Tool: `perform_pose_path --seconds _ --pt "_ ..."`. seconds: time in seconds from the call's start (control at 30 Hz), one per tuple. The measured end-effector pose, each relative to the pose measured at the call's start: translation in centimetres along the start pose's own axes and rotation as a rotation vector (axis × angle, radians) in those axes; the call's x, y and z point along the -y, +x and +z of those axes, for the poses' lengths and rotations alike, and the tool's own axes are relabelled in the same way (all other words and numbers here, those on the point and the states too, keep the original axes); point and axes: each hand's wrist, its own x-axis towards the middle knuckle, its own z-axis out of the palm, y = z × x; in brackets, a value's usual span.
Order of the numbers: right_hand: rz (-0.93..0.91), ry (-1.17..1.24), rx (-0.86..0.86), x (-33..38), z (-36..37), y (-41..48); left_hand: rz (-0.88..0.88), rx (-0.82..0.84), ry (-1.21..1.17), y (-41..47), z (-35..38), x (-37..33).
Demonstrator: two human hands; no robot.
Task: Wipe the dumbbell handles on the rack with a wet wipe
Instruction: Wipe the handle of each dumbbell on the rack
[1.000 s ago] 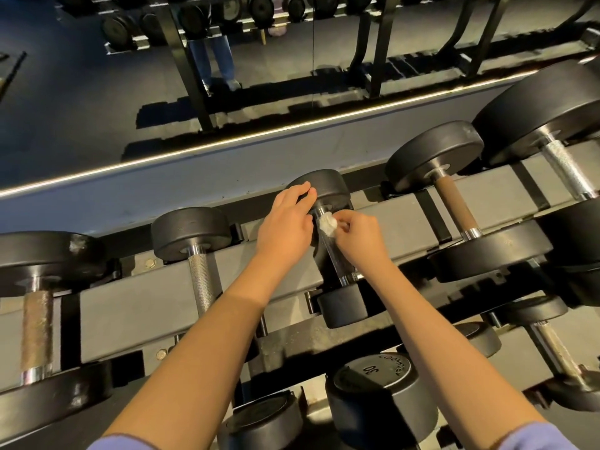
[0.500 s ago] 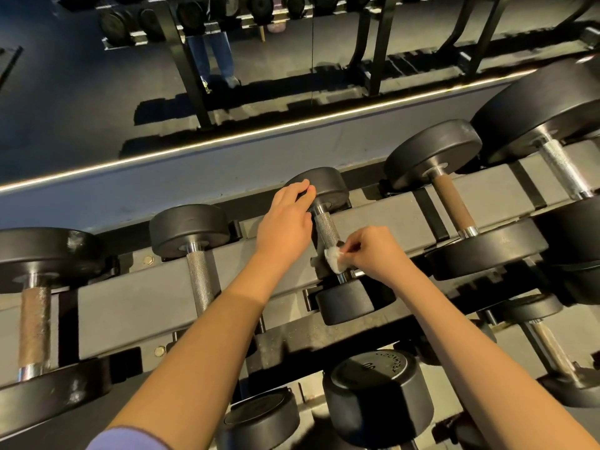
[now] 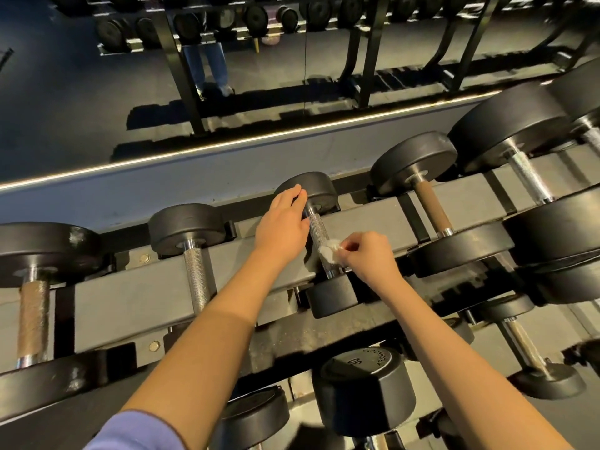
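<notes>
A small black dumbbell lies on the top tier of the grey rack (image 3: 136,297), its knurled steel handle (image 3: 318,229) pointing toward me. My left hand (image 3: 283,226) rests on the dumbbell's far head (image 3: 319,189), fingers laid over its rim beside the handle. My right hand (image 3: 368,257) pinches a crumpled white wet wipe (image 3: 328,253) and presses it against the lower part of the handle, just above the near head (image 3: 334,295).
Neighbouring dumbbells lie on the same tier: a steel-handled one (image 3: 198,274) on the left, a brown-handled one (image 3: 431,207) on the right, larger ones beyond on both sides. A lower tier holds more dumbbells (image 3: 363,389). A mirror behind reflects racks and a person's legs (image 3: 207,66).
My right hand slid the wipe down the handle from the far head to the near end, then edged back up slightly. My left hand stayed on the far head.
</notes>
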Motion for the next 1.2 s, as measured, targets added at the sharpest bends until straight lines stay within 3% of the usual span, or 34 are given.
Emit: perform_pose_path --seconds 0.2,0.5,0.87,1.07,1.2 --pt "-0.012 0.369 -0.288 -0.7 -1.6 -3.5 0.051 0.032 -0.179 -5.3 1.0 -1.5" --pt "0.137 0.511 -0.448 -6.0 0.5 -13.8 0.232 -0.079 -0.197 -15.7 4.9 -4.0" --pt "0.381 0.499 -0.487 -13.0 5.7 -24.6 0.257 0.314 -0.138 -24.1 12.6 -3.2" --pt "0.445 0.416 -0.403 -16.9 7.6 -27.1 0.198 0.366 -0.080 -26.9 15.5 -3.2" --pt "0.451 0.354 -0.333 -19.9 9.1 -28.1 0.161 0.281 -0.032 -28.0 18.2 -3.3"
